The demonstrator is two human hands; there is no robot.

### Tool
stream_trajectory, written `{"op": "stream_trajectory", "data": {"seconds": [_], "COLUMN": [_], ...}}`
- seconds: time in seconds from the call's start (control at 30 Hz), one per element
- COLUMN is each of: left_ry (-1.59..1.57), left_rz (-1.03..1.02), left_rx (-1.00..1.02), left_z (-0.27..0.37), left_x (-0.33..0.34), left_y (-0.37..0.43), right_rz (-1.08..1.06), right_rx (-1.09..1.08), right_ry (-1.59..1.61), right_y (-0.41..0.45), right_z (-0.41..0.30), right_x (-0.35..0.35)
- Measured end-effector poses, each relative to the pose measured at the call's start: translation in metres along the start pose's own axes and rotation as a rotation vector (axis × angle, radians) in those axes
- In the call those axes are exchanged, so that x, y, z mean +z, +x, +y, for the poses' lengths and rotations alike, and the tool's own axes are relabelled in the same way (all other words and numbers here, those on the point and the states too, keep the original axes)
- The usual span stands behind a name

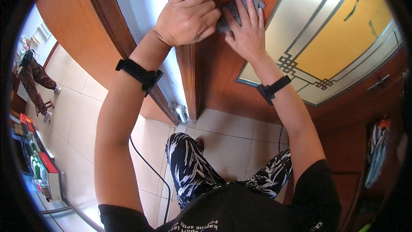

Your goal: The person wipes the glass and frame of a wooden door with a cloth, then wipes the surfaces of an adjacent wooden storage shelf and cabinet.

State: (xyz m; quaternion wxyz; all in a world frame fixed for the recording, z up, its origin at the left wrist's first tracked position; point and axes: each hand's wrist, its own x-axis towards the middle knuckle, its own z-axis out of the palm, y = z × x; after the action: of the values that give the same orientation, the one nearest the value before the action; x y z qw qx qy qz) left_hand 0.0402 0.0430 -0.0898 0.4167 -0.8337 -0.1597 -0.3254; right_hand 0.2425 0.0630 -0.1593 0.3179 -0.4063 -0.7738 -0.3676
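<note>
My right hand [246, 32] presses a grey cloth [239, 11] flat against the reddish-brown wooden door panel [222, 67], fingers spread over it. The door's glass inset [341, 42], with yellow and silvery parts and a dark lattice pattern, lies just right of that hand. My left hand [190, 16] is curled by the upright wooden door frame [186, 71], level with the cloth. Its fingertips are hidden, so I cannot tell whether it grips the frame's edge. Black straps are on both wrists.
A black cable [151, 167] runs over the tiled floor [225, 124]. A white pipe [181, 112] stands at the frame's foot. At far left another person [35, 74] stands near a small stool, beyond a table edge with boxes [48, 162]. Cloths [376, 154] hang at right.
</note>
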Motion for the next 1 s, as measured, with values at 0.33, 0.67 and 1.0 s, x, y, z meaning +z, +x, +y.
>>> {"op": "stream_trajectory", "data": {"seconds": [0.33, 0.67, 1.0], "left_ry": [0.044, 0.143, 0.182], "left_rz": [0.225, 0.088, 0.155], "left_rx": [0.071, 0.006, 0.110], "left_z": [-0.008, 0.001, 0.003], "left_x": [0.003, -0.007, 0.003], "left_y": [0.002, 0.006, 0.007], "right_rz": [-0.285, -0.516, 0.140], "right_rx": [-0.356, -0.586, -0.066], "right_ry": [0.015, -0.006, 0.033], "right_y": [-0.139, -0.251, -0.081], "right_z": [-0.053, -0.063, -0.019], "right_x": [0.097, 0.127, 0.084]}}
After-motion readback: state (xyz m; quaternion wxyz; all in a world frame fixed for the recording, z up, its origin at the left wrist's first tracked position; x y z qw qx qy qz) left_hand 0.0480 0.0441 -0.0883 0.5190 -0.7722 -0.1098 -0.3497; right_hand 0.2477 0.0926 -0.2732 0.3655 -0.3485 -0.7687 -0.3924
